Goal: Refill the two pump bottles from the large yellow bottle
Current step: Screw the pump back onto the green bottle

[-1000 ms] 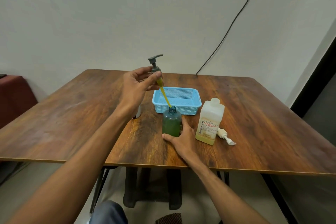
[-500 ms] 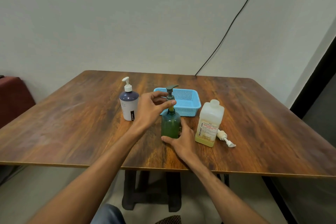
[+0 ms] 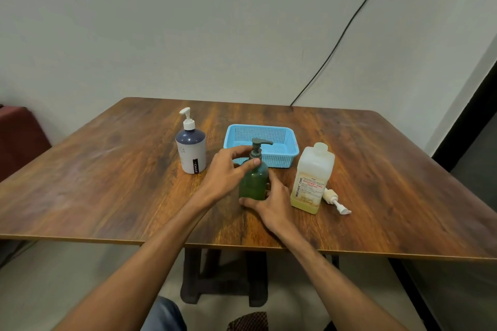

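Navy-and-white pump bottle (image 3: pixel 191 146) stands well left of the green pump bottle (image 3: pixel 254 183). The left hand (image 3: pixel 224 172) pinches the green bottle's upright pump collar (image 3: pixel 255 154) from the left, and the right hand (image 3: pixel 274 201) grips its base. A blue basket (image 3: pixel 279 161) sits behind, the large yellow bottle (image 3: pixel 313 177) just right, and a loose white pump (image 3: pixel 334 200) further right. Nothing seems to block twisting the collar.

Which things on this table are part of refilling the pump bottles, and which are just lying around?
Job: green pump bottle, held by left hand and right hand; white pump bottle; large yellow bottle; loose white pump, probably its own.
Lying about: blue basket; wall cable.
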A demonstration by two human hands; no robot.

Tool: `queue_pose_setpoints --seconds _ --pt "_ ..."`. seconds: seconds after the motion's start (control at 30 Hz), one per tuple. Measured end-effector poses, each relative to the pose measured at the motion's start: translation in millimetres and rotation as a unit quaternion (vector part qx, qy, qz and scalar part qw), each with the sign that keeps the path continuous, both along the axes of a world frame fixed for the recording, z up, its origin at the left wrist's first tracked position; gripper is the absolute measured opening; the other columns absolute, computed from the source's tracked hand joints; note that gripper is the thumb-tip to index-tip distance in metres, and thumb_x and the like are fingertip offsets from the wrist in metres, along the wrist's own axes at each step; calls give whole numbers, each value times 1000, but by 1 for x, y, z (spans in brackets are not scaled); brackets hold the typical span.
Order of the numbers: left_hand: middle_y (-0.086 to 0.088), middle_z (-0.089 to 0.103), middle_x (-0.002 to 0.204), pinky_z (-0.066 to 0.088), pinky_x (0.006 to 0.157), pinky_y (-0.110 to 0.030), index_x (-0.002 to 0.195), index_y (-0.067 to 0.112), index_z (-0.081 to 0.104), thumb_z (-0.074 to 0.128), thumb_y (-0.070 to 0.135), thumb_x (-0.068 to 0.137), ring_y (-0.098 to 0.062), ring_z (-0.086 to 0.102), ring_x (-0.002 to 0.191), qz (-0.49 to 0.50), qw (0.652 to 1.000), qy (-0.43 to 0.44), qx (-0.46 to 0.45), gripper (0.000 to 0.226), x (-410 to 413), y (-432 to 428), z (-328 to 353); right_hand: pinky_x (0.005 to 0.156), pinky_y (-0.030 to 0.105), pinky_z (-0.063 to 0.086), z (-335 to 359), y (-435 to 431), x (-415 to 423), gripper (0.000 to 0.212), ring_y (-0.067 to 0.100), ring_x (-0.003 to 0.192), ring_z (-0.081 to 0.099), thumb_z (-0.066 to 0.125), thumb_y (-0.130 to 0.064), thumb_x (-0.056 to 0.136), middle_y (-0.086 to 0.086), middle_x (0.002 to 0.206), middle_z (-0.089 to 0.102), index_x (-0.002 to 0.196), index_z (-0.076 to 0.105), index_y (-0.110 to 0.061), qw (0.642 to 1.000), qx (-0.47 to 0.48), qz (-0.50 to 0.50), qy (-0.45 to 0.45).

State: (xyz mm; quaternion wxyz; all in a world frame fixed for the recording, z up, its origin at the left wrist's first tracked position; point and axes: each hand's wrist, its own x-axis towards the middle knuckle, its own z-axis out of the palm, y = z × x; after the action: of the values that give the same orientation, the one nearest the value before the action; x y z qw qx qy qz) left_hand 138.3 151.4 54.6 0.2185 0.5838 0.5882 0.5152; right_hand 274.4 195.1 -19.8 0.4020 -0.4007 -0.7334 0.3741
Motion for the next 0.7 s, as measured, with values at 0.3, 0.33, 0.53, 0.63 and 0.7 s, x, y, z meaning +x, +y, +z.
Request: queue_pose_setpoints --seconds 0.3,0.33,0.53,0.63,0.7 --pt "5 66 105 55 80 -21 115 22 62 82 37 78 -7 63 99 77 995 -54 41 45 5 2 -12 89 17 48 1 -3 0 89 4 118 52 91 -27 66 -11 132 58 141 43 -30 1000 -7 -2 -6" --pt "5 67 100 55 77 -20 109 20 64 85 38 74 -7 64 93 94 993 -54 57 45 8 4 -13 91 18 48 1 -4 0 90 4 120 51 91 -27 66 -9 134 57 142 42 -30 1000 -9 -4 -7" --pt "13 72 104 56 85 -22 111 21 70 74 23 87 3 64 100 71 995 21 64 24 5 5 -12 99 36 53 4 -3 1 88 12 123 56 91 -26 65 -7 133 59 140 44 -28 1000 -9 3 -8" --pt "10 69 125 51 100 -31 130 23 62 63 19 96 -4 60 120 -36 995 -90 -2 34 -3 -1 -15 98 37 53 3 -3 2 87 14 122 56 91 -27 66 -7 132 59 139 44 -27 1000 -5 2 -16" --pt "9 62 135 47 102 -28 139 27 53 69 29 92 -6 56 126 -43 990 -134 -22 50 0 -3 -18 100 36 52 4 -4 1 88 14 125 53 90 -27 68 -6 136 57 141 42 -28 1000 -5 2 -20"
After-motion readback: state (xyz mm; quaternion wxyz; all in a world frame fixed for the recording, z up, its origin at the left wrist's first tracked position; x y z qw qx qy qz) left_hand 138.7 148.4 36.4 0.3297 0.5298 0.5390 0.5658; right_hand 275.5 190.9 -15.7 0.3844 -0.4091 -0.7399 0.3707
